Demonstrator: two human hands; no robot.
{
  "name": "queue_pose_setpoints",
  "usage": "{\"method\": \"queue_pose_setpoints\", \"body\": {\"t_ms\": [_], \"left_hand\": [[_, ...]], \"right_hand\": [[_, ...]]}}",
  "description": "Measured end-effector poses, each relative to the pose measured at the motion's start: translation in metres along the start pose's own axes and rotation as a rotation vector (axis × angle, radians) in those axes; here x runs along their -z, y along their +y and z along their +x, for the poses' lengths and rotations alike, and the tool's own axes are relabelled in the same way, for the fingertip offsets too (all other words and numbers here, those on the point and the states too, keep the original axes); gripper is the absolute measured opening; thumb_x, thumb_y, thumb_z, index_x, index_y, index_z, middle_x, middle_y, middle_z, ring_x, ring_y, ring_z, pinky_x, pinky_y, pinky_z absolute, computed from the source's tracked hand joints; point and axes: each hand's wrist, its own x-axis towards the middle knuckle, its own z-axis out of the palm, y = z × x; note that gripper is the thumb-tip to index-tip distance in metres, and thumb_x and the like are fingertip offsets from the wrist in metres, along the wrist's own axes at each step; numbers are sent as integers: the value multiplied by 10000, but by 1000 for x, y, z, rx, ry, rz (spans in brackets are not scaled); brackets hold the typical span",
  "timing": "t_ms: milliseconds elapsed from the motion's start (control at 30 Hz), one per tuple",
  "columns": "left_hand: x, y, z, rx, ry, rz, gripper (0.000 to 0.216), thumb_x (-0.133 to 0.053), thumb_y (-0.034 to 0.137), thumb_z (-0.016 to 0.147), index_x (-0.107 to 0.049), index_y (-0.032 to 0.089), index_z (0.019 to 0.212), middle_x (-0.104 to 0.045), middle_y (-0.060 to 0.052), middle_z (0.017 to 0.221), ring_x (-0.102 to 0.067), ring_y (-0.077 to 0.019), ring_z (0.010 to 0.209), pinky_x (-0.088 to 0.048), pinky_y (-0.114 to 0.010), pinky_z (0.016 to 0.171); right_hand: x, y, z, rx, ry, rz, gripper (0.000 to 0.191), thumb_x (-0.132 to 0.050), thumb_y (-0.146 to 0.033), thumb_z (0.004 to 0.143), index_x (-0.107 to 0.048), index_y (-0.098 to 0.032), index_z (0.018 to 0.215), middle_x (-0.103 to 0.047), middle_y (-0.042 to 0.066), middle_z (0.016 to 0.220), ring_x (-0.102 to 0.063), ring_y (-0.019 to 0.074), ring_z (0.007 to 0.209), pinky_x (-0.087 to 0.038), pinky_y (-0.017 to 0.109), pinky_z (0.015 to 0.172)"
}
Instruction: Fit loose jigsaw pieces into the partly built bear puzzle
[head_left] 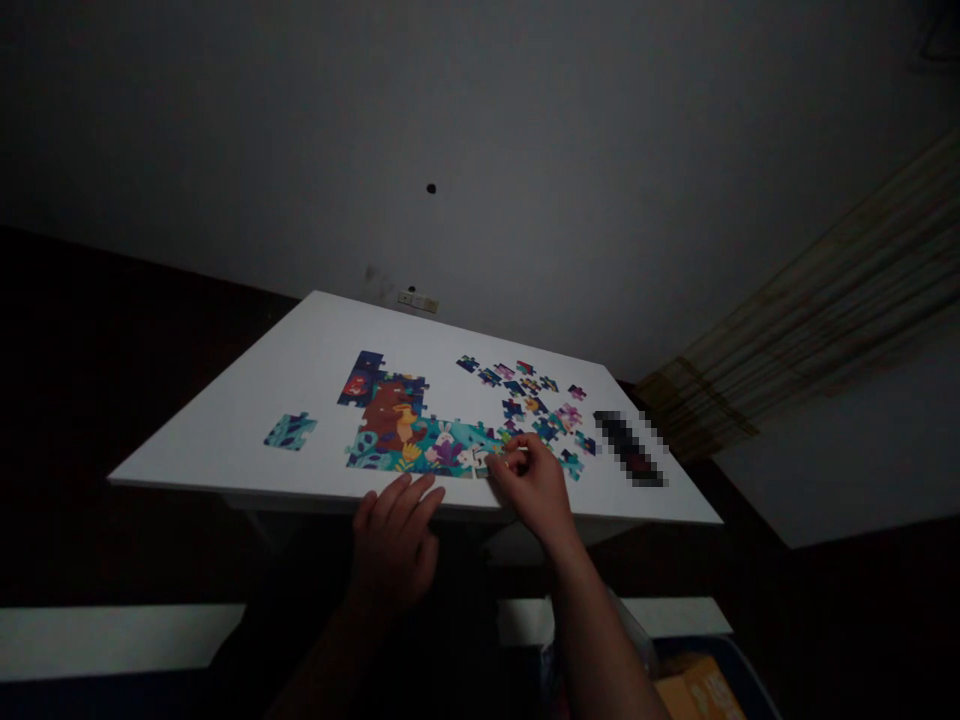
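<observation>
A partly joined colourful jigsaw [397,425] lies on a white table [247,400], showing a brown bear and a white rabbit. My right hand [529,490] pinches a puzzle piece [516,458] at the jigsaw's lower right edge, fingers closed on it. My left hand [397,535] rests flat at the table's near edge just below the jigsaw, fingers stretched out and holding nothing. Several loose pieces [532,395] lie scattered to the right of the joined part.
A small joined teal cluster [290,431] lies apart at the left. A dark blurred object [630,447] sits at the table's right. A curtain [810,320] hangs at right; a wall socket [418,299] is behind the table. The room is dim.
</observation>
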Motion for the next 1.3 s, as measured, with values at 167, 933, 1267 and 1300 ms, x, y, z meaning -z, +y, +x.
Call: {"method": "queue_pose_setpoints", "body": {"t_ms": [167,933,1267,1300], "left_hand": [[-1,-1,0,-21,17,14,414,-629,149,930,-719,295,1306,-801,-35,1325,-691,-273,1290,-196,-493,1299],[-2,-1,0,-25,14,39,372,-619,185,944,-713,287,1289,-805,-52,1307,-666,-262,1302,-180,-499,1307],[-4,-11,0,-117,32,127,354,-665,209,941,-709,266,1287,-811,-72,1273,-655,-272,1281,-181,-508,1304],[-5,-12,-1,-125,35,135,361,-669,206,937,-708,264,1291,-810,-73,1272,-653,-272,1283,-183,-509,1304]], "right_hand": [[0,-2,-2,29,-44,-40,401,-745,-453,863,-712,-206,1177,-673,-39,676,-614,185,622,-460,301,639],[-2,-16,-8,169,-89,-425,345,-600,-436,1011,-836,-261,1191,-761,24,769,-695,202,718,-419,298,672],[-1,-22,-9,184,-91,-542,308,-600,-410,1033,-822,-318,1225,-822,27,899,-761,229,874,-475,308,794],[-1,-21,-9,184,-93,-548,307,-599,-413,1034,-821,-318,1224,-823,27,897,-761,230,872,-473,310,795]]}}
